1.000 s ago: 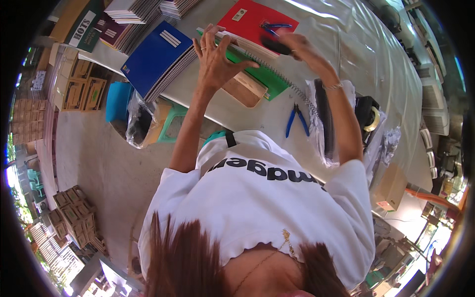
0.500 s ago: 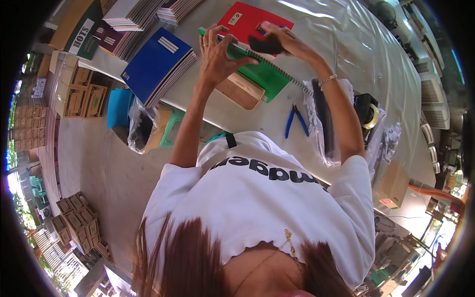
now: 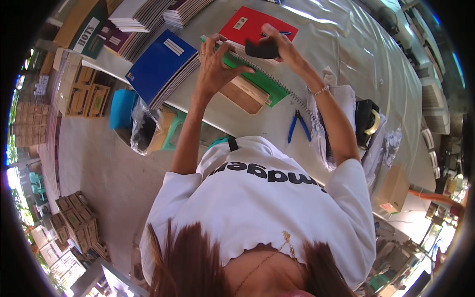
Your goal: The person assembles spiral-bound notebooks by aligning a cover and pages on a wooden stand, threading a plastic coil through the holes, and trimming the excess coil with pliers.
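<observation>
A green notebook (image 3: 267, 88) leans against a wooden block (image 3: 242, 96) on the table, its edge turned up. A black wire coil (image 3: 262, 72) runs along that edge, and its loose end trails off to the right. My left hand (image 3: 215, 64) grips the notebook's left end, with fingers over the upper edge and thumb on the green cover. In my right hand (image 3: 284, 47) is a black pad (image 3: 261, 49), held just above the coil; whether it touches the coil I cannot tell. Blue-handled pliers (image 3: 299, 127) lie right of the block.
Behind the green notebook lies a red notebook (image 3: 247, 24). At left stand a stack of blue notebooks (image 3: 156, 67) and further stacks of notebooks (image 3: 143, 15). A black tape dispenser (image 3: 365, 121) and a plastic-wrapped bundle (image 3: 336, 114) sit at right.
My right hand with the black pad has shifted slightly left along the coil. My left hand keeps its hold on the notebook. The whole view has moved a little.
</observation>
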`<state>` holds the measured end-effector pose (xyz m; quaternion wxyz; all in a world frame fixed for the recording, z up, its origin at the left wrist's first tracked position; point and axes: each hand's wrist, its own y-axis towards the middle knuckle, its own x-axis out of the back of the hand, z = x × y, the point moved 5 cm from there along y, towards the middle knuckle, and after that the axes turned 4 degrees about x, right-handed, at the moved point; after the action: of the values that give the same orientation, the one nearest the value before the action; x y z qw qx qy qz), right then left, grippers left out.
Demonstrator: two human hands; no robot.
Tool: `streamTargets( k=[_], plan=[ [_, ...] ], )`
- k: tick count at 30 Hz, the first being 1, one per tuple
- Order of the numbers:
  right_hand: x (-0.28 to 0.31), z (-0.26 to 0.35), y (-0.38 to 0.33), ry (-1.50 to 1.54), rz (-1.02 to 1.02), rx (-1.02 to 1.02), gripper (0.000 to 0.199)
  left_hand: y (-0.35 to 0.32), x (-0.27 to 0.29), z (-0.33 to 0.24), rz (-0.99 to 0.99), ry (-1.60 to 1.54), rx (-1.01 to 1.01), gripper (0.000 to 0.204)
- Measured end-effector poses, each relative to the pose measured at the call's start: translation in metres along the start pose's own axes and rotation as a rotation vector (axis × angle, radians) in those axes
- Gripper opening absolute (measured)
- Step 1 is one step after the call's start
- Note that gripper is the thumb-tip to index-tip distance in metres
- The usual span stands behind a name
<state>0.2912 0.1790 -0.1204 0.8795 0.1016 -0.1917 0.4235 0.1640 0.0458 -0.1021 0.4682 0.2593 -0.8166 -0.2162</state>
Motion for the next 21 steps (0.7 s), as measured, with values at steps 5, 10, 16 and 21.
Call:
streamTargets(
  k=[5,10,16,21],
  plan=[
    [0.005,0.015,-0.003,-0.592,0.039,0.016,0.067,0.0,0.005,0.001,0.023,-0.036,0.029,0.061],
    [0.007,0.011,-0.006,-0.454,-0.142,0.159,0.07,0.002,0.006,0.001,0.073,-0.054,0.049,0.059],
    [-0.015,0.033,-0.004,-0.733,0.044,0.076,0.066,-0.001,0.008,0.006,0.085,-0.035,0.057,0.059],
    [0.001,0.013,0.009,-0.547,-0.026,-0.053,0.056,0.002,0.012,0.004,-0.012,0.015,0.063,0.057]
  ],
)
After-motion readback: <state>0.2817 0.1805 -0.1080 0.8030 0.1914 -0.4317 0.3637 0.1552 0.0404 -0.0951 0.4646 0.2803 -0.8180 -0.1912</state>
